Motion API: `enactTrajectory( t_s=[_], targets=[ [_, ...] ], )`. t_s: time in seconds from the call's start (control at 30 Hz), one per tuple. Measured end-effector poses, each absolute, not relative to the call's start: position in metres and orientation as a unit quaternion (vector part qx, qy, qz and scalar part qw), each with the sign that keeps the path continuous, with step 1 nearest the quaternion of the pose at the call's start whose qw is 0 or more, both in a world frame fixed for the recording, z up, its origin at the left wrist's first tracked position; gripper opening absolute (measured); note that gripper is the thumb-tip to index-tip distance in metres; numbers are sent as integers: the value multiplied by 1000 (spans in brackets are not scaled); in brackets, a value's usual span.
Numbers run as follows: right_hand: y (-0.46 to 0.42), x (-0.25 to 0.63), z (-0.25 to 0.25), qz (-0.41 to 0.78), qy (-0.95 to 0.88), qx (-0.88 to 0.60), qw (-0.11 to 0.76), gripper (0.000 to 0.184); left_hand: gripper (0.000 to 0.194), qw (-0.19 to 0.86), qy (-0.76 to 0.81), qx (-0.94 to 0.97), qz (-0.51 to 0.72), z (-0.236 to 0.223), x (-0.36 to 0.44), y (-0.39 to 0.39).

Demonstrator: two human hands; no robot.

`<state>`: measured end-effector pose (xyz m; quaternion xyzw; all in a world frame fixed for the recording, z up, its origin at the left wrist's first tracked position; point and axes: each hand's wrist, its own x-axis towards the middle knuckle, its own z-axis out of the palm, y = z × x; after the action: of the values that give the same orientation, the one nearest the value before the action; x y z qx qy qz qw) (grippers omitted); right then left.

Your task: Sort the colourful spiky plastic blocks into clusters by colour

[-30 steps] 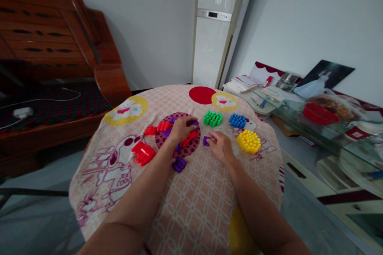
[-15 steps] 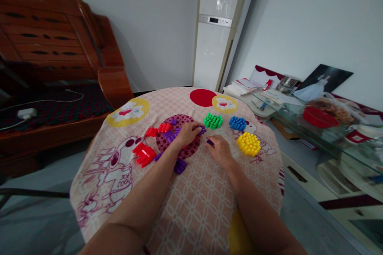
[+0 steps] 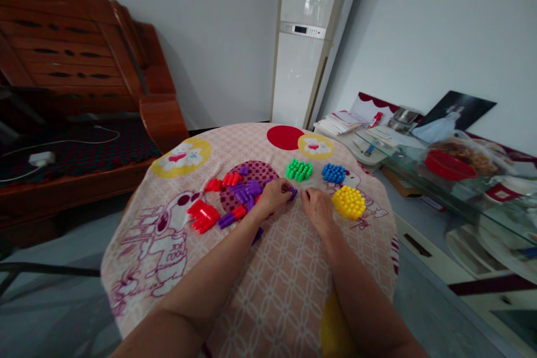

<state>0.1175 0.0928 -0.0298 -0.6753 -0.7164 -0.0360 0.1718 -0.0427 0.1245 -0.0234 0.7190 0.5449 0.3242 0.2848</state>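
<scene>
My left hand [image 3: 274,196] rests on the cloth-covered round table [image 3: 272,291] with its fingers curled around purple pieces [image 3: 292,193] at its fingertips. My right hand [image 3: 316,206] lies just to the right, fingers bent and pinched close to the left hand; what it holds is hidden. Loose purple pieces [image 3: 245,190] and red pieces [image 3: 203,215] lie left of the left hand. Tidy clusters of green pieces [image 3: 298,169], blue pieces [image 3: 334,173] and yellow pieces [image 3: 349,201] stand beyond and right of the hands.
A wooden bench [image 3: 75,95] with a cable and a charger stands at the left. A tall white air conditioner [image 3: 304,39] stands behind the table. At the right a glass table [image 3: 461,190] carries a red bowl, papers and bags.
My left hand has slid right from the maroon circle with purple pieces, meeting my right hand, which shifted slightly right. More loose purple pieces now show on the circle.
</scene>
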Motion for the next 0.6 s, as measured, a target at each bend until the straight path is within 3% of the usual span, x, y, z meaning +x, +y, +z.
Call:
enactTrajectory(
  t_s=[0.17, 0.3, 0.6],
  targets=[
    [100, 126, -35, -4, -699, -672, 244, 34, 10, 250, 562, 715, 333, -29, -33, 118],
    [102, 129, -38, 24, -693, -651, 308, 41, 15, 307, 529, 716, 336, -37, -28, 116],
    [100, 131, -33, 106, -674, -648, 338, 46, 26, 373, 503, 700, 343, -39, -27, 116]
  ],
)
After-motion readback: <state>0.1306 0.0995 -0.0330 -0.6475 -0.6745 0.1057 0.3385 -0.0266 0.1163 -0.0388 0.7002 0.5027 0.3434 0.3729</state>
